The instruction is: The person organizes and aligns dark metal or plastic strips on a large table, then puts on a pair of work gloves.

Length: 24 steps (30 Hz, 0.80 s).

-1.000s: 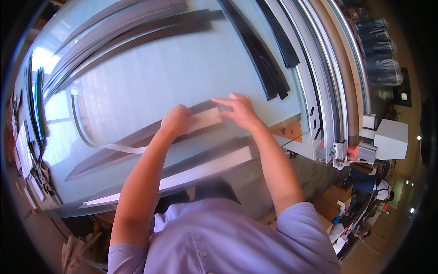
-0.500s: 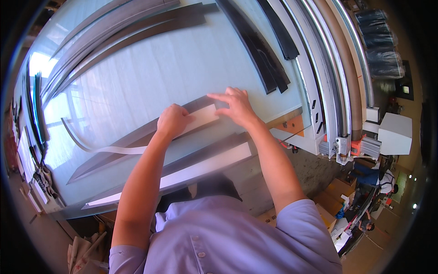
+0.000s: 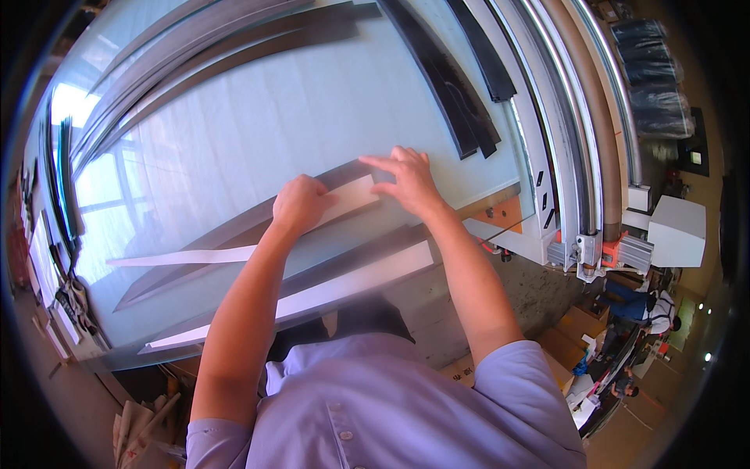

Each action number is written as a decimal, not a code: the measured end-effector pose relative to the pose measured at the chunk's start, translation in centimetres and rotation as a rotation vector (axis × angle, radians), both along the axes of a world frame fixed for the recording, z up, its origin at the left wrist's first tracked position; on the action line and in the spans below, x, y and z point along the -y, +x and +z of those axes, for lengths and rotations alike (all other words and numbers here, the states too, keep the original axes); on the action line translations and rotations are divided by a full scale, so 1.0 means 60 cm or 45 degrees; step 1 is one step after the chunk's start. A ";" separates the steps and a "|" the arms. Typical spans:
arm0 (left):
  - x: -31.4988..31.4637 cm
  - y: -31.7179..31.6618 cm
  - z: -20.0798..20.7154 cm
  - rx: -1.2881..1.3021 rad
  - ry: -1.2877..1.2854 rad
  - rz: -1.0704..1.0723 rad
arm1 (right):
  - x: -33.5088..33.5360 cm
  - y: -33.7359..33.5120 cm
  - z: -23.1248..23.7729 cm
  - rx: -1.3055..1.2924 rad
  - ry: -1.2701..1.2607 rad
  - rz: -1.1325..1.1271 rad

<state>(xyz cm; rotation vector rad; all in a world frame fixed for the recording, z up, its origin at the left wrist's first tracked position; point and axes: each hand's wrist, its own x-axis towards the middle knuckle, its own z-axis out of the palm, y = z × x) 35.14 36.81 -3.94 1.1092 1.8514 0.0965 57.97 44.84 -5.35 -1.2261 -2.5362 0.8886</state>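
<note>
A long white strip lies along a dark grey strip on the pale tabletop. My left hand is closed on the white strip, fingers bent around it and partly hidden. From that hand, the strip's loose tail runs out to the left across the dark strip. At the strip's right end is my right hand, its thumb and index finger spread apart. The index fingertip reaches the far edge of the dark strip, and the thumb is by the white strip's end.
Nearer to me, another dark strip bears a white strip along the table's front edge. Several long dark strips lie at the far left, with black ones at the far right. A metal rail machine borders the right side; people are beyond it.
The white strip's loose tail, curled upward at the left before, has dropped and now stretches out nearly straight. Both hands keep almost the same place and pose.
</note>
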 end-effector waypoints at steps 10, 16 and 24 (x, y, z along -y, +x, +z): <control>0.103 -0.121 0.049 -0.343 -0.141 -0.252 | 0.010 -0.001 -0.004 0.039 0.046 -0.030; 0.247 -0.298 0.042 -0.341 -0.180 0.127 | 0.010 -0.001 -0.012 0.092 0.076 -0.033; 0.291 -0.337 0.037 -0.309 -0.041 0.403 | 0.018 -0.013 -0.005 0.133 0.087 -0.039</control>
